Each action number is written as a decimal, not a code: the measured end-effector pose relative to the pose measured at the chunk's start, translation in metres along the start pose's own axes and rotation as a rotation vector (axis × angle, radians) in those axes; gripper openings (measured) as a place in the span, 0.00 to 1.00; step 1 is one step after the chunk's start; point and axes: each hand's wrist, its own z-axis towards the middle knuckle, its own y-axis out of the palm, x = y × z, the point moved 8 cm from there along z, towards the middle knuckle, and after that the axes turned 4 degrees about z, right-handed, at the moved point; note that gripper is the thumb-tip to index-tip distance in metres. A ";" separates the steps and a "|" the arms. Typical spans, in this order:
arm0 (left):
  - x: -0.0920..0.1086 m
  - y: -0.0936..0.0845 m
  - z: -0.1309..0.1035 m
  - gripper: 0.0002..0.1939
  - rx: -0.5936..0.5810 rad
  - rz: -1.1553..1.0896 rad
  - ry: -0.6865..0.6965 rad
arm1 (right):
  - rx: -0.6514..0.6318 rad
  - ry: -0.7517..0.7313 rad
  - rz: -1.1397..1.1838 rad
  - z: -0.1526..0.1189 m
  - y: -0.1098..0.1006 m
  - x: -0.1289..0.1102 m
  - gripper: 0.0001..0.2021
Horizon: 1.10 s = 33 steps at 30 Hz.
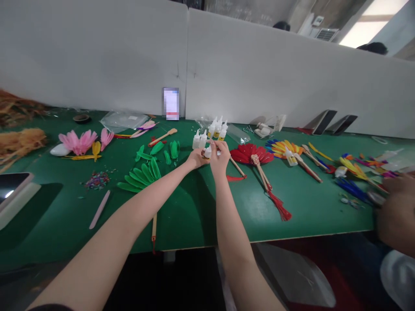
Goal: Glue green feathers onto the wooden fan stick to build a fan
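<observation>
Both my hands meet over the middle of the table around a small white glue bottle (208, 152). My left hand (196, 159) is closed on it from the left and below. From the right, my right hand (221, 156) has its fingers pinched at the same bottle; the fingers hide much of it. Several similar glue bottles (213, 128) with pointed nozzles stand upright just behind my hands. Left of my arms lies a green feather fan (142, 176) with a wooden handle, and loose green feathers (157, 148) lie behind it. A red feather fan (251, 155) with a tassel is to the right.
Pink feathers (78, 141), colourful sequins (97, 180) and a pink stick (100, 209) lie on the left. A lit phone (171, 103) leans on the white partition (129, 56). At right are a multicoloured fan (285, 148) and another person's blurred arm (397, 211).
</observation>
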 end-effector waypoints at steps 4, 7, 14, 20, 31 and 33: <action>0.003 -0.013 -0.012 0.19 -0.074 0.040 -0.034 | -0.002 -0.023 -0.005 0.000 -0.001 -0.006 0.13; 0.009 -0.037 -0.031 0.19 -0.059 0.014 -0.007 | 0.017 -0.027 -0.023 -0.001 -0.004 -0.007 0.13; -0.010 -0.121 -0.075 0.18 0.258 -0.135 -0.020 | 0.046 -0.027 -0.009 -0.004 0.001 -0.015 0.15; -0.055 -0.189 -0.105 0.13 0.532 -0.320 -0.118 | -0.087 -0.058 0.050 -0.016 0.026 -0.029 0.11; -0.057 -0.243 -0.132 0.06 0.668 -0.801 0.095 | -0.610 0.094 0.177 -0.049 0.078 -0.033 0.18; -0.061 -0.250 -0.133 0.07 0.710 -0.860 0.117 | -0.686 0.124 0.195 -0.056 0.084 -0.034 0.23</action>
